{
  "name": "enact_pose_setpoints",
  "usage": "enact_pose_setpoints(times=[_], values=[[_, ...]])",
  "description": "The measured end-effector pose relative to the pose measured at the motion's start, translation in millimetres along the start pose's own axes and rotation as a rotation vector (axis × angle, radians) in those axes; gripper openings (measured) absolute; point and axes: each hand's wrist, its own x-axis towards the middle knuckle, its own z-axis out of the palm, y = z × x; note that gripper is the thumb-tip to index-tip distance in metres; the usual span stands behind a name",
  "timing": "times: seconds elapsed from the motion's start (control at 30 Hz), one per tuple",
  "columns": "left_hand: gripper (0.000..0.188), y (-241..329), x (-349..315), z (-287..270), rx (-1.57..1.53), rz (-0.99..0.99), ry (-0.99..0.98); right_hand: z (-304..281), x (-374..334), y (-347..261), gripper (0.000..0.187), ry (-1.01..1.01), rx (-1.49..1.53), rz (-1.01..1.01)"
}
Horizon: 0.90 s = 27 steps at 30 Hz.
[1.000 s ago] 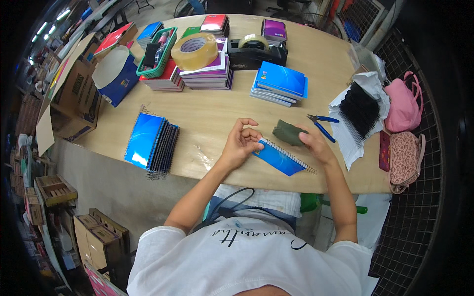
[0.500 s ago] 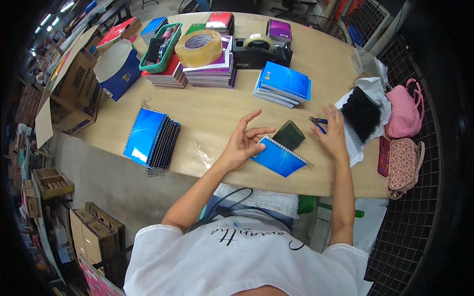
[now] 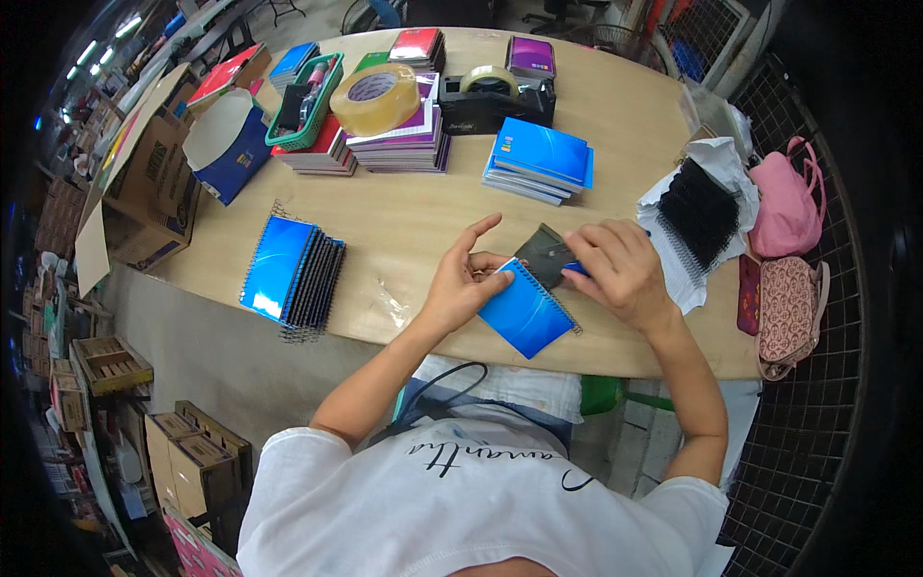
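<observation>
My left hand [image 3: 460,287] pinches a blue spiral notebook [image 3: 524,317] by its upper left corner, thumb on the cover and index finger raised. The notebook is tilted, its wire coil running along the right upper edge. In my right hand [image 3: 625,274] are small pliers with blue handles [image 3: 575,268], their jaws near the coil's upper end. Whether the jaws touch the wire is too small to tell. Just behind the notebook lies a dark green block [image 3: 538,248], partly covered by the right fingers and pliers.
A stack of blue spiral notebooks [image 3: 279,269] stands left, a blue-covered stack [image 3: 538,159] behind my hands. Black coils [image 3: 697,216] lie on white wrapping at right, beside pink bags [image 3: 784,212]. Farther back are a tape dispenser [image 3: 495,108], tape roll [image 3: 375,101], green basket [image 3: 308,106] and cardboard box [image 3: 149,183].
My right hand has picked up the pliers from the table and brought them left to the notebook's coil. The left hand still holds the notebook, now turned slightly.
</observation>
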Motion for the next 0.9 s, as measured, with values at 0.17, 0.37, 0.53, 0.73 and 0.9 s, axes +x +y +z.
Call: enact_pose_setpoints(times=[0.17, 0.37, 0.53, 0.73, 0.9], values=[[0.074, 3.1, 1.7, 2.3, 0.043, -0.004, 0.013, -5.8, 15.7, -6.5, 0.025, 0.006, -0.213, -0.261], [0.075, -0.2, 2.9, -1.3, 0.092, -0.015, -0.005, -1.2, 12.0, -8.3, 0.022, -0.086, -0.191, -0.210], [0.069, -9.2, -5.5, 7.5, 0.255, 0.193, 0.160, 4.2, 3.9, -16.1, 0.032, -0.218, 0.594, 0.458], [0.048, 45.0, -52.6, -31.7, 0.266, 0.313, 0.404, 3.1, -30.4, 2.8, 0.032, -0.019, 0.494, 0.606], [0.030, 122.9, -101.0, -134.1, 0.474, 0.574, 0.897, 22.8, -106.1, 41.9, 0.031, -0.088, 0.183, 0.728]])
